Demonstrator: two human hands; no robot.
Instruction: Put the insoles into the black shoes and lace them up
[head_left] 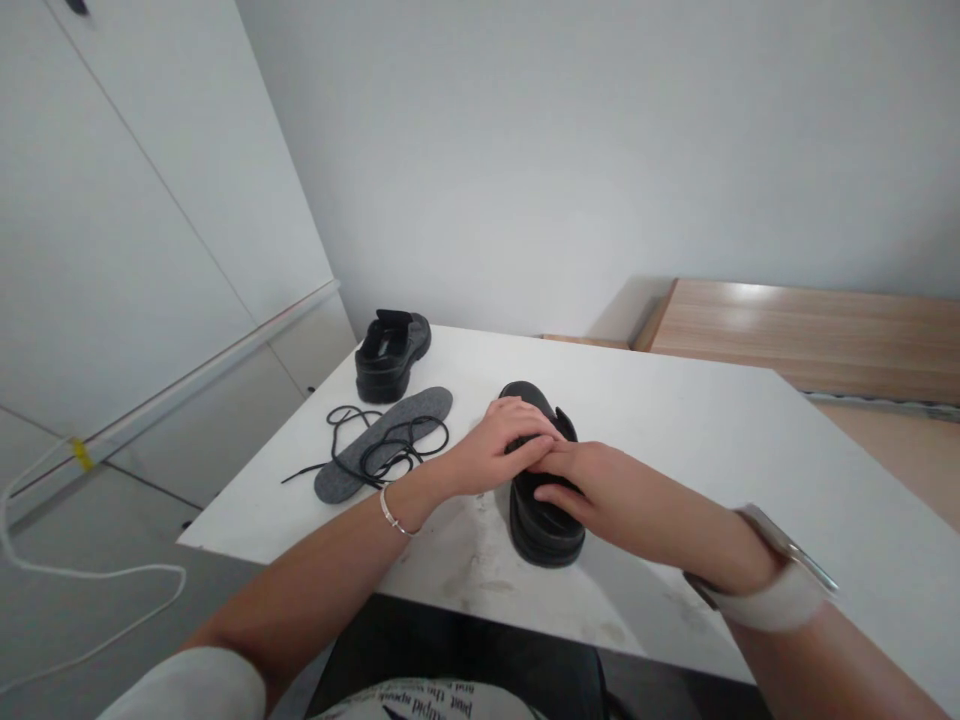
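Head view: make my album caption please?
Left hand and right hand on a black shoe, with a shoelace, insole and second shoe nearby.

Black shoe (546, 538), upright, toe pointing away, on white table (675, 420)

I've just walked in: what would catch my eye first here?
Probably the two bare hands, left hand and right hand, meeting over a black shoe near the front edge of the white table. Next, to their left, black lacing sprawls across a grey insole. Beyond that, a second black shoe stands at the table's far left corner.
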